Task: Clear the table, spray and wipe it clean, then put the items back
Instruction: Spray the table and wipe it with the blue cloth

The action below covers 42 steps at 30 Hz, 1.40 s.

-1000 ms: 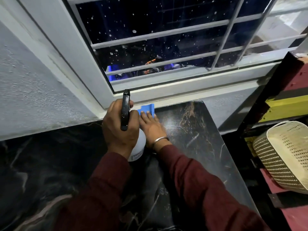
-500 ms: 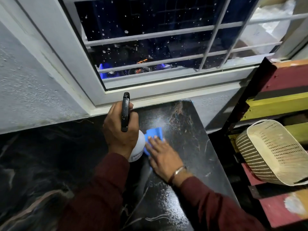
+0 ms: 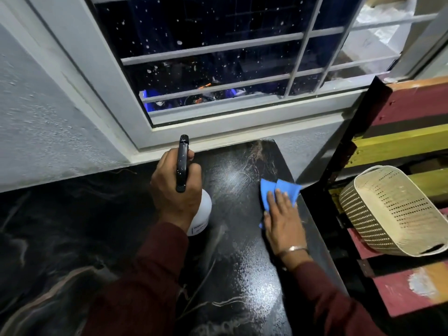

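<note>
Table (image 3: 230, 275): below the window (image 3: 218, 69).
Cloth (image 3: 278, 190): on the table's right edge.
Bottle (image 3: 201, 214): left of cloth.
Basket (image 3: 388, 209): right of table.

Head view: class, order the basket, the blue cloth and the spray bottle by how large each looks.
1. Basket, clearly largest.
2. Spray bottle in the left hand, partly hidden.
3. Blue cloth, partly under the right hand.
Ranks two and three are unsure.

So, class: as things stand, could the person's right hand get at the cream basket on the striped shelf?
Probably yes. The right hand presses flat on the blue cloth at the table's right edge; the basket sits just beyond that edge, with nothing between them.
</note>
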Tool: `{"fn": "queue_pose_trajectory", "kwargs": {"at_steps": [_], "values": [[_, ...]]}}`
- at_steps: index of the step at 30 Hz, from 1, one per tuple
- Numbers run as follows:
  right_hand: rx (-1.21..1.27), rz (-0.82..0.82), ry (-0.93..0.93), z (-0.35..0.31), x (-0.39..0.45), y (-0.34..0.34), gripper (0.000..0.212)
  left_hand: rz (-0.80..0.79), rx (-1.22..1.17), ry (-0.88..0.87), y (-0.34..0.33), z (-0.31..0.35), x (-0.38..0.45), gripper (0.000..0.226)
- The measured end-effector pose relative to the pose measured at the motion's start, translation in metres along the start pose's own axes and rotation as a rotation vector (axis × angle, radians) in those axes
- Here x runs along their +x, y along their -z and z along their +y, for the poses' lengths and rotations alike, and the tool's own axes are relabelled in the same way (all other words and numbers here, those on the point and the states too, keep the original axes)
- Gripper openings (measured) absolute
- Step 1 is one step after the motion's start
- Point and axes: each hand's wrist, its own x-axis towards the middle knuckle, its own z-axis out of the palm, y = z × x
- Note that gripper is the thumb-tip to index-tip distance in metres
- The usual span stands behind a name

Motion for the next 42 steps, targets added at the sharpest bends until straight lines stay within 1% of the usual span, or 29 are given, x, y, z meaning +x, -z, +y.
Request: {"fn": "queue_pose_trajectory", "kwargs": {"at_steps": [2,4,5,8,9,10,13,14,16,18,19,20,21,23,24,25,26,27,29,30,31,33,35,36,37,38,40,41,42], "values": [[-0.017,-0.074,0.174,-0.023,-0.041,0.000,0.053,0.006,-0.005,0.018,0.002,0.000,-0.004,0.018],[-0.031,-0.079,0.259,-0.028,-0.036,-0.002,0.053,0.010,-0.002,0.032,0.007,0.000,-0.008,0.019],[-0.037,-0.059,0.216,-0.029,-0.022,-0.004,0.054,0.009,0.002,0.031,0.011,0.001,-0.010,0.019],[-0.030,-0.036,-0.047,-0.046,0.028,-0.012,0.062,0.010,0.022,0.009,0.027,-0.001,-0.014,0.018],[-0.038,-0.046,-0.070,-0.063,0.035,-0.017,0.063,0.013,0.030,0.003,0.034,-0.003,-0.016,0.018],[-0.039,-0.071,-0.032,-0.085,0.036,-0.021,0.063,0.019,0.041,0.000,0.040,-0.005,-0.016,0.019],[-0.033,-0.081,0.288,-0.143,-0.008,-0.040,0.059,0.051,0.073,0.007,0.059,-0.017,-0.021,0.019],[-0.019,-0.132,0.412,-0.154,-0.036,-0.041,0.058,0.065,0.076,0.014,0.068,-0.021,-0.023,0.019],[-0.013,-0.223,0.619,-0.156,-0.091,-0.032,0.057,0.085,0.078,0.034,0.086,-0.028,-0.029,0.019],[-0.060,-0.256,0.723,-0.130,-0.123,-0.018,0.060,0.089,0.071,0.053,0.106,-0.036,-0.034,0.019],[-0.106,-0.233,0.712,-0.114,-0.124,-0.013,0.060,0.091,0.074,0.056,0.121,-0.040,-0.038,0.018],[-0.156,-0.194,0.647,-0.095,-0.115,-0.010,0.060,0.090,0.084,0.060,0.132,-0.043,-0.040,0.018],[-0.189,-0.153,0.532,-0.081,-0.101,-0.009,0.059,0.088,0.093,0.060,0.144,-0.046,-0.043,0.018],[-0.155,-0.090,0.208,-0.066,-0.063,-0.007,0.062,0.079,0.108,0.045,0.161,-0.048,-0.048,0.019],[-0.116,-0.083,0.063,-0.075,-0.048,-0.008,0.065,0.079,0.117,0.028,0.169,-0.049,-0.050,0.018],[-0.096,-0.088,-0.020,-0.094,-0.038,-0.012,0.068,0.079,0.119,0.019,0.175,-0.051,-0.051,0.018],[-0.085,-0.093,-0.033,-0.118,-0.037,-0.020,0.068,0.079,0.117,0.013,0.181,-0.054,-0.054,0.018],[-0.086,-0.068,0.011,-0.145,-0.040,-0.030,0.066,0.084,0.114,0.012,0.186,-0.056,-0.055,0.018],[-0.083,-0.023,0.201,-0.204,-0.074,-0.050,0.061,0.101,0.107,0.025,0.198,-0.062,-0.059,0.018],[-0.074,-0.041,0.327,-0.230,-0.101,-0.057,0.060,0.109,0.104,0.031,0.204,-0.065,-0.060,0.018],[-0.061,-0.108,0.446,-0.249,-0.133,-0.061,0.061,0.113,0.100,0.029,0.211,-0.068,-0.063,0.017],[-0.067,-0.216,0.689,-0.256,-0.189,-0.058,0.060,0.105,0.096,0.006,0.221,-0.073,-0.066,0.016],[-0.111,-0.263,0.825,-0.229,-0.211,-0.047,0.056,0.097,0.080,-0.013,0.232,-0.077,-0.069,0.015],[-0.169,-0.231,0.821,-0.210,-0.204,-0.042,0.054,0.094,0.074,-0.014,0.239,-0.079,-0.071,0.015],[-0.213,-0.187,0.753,-0.186,-0.190,-0.040,0.053,0.086,0.076,-0.011,0.245,-0.080,-0.073,0.015],[-0.226,-0.142,0.614,-0.163,-0.171,-0.036,0.052,0.079,0.079,-0.012,0.250,-0.081,-0.075,0.016],[-0.161,-0.074,0.240,-0.134,-0.137,-0.024,0.058,0.076,0.083,-0.019,0.260,-0.083,-0.078,0.017],[-0.118,-0.052,0.090,-0.136,-0.128,-0.021,0.061,0.079,0.081,-0.015,0.264,-0.084,-0.080,0.017],[-0.093,-0.036,-0.009,-0.150,-0.126,-0.022,0.062,0.077,0.078,-0.006,0.266,-0.084,-0.081,0.018]]}}
